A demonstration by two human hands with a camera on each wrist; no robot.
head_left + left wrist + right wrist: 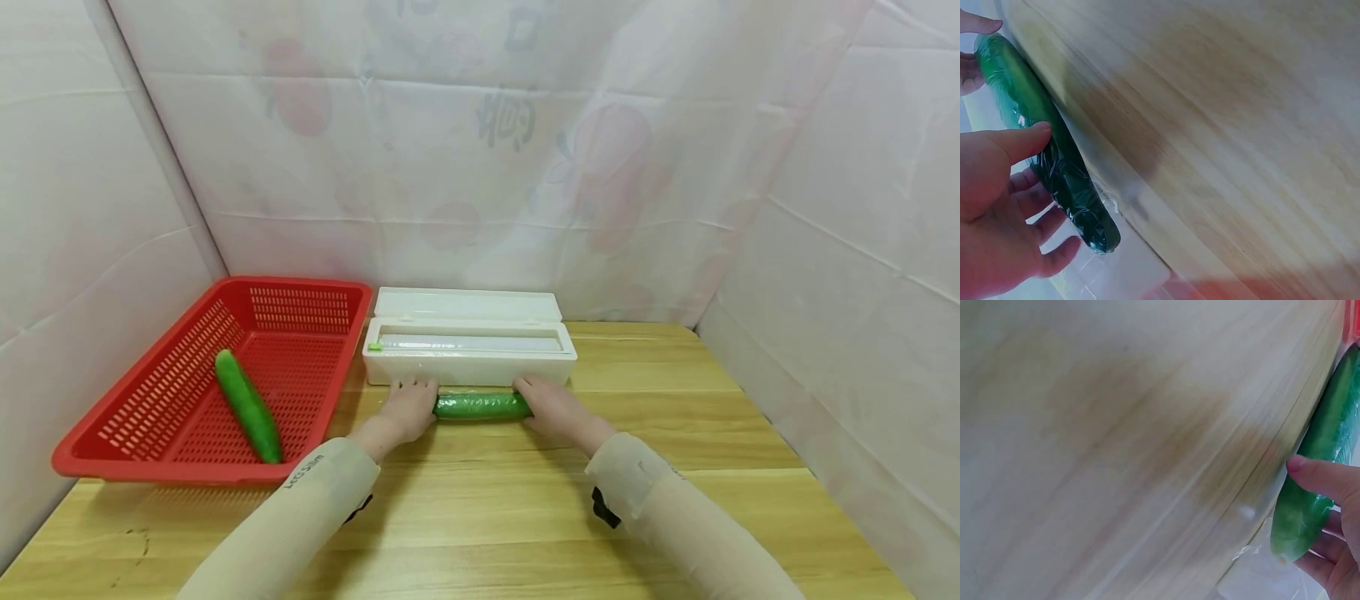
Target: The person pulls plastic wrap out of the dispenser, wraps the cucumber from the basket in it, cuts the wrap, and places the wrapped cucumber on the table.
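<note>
A cucumber with shiny clear plastic film around it lies crosswise in front of the white cling film box. My left hand grips its left end, thumb on the near side and fingers on the far side, as the left wrist view shows at the wrapped cucumber. At the other end my right hand holds it the same way; the right wrist view shows the thumb across the cucumber. Just behind both hands stands the cling film box, lid raised, with a film roll inside.
On the left stands a red plastic basket with another cucumber in it. A small green slider sits at the box's left front edge. The wooden table is bounded by white printed curtains at the back and sides.
</note>
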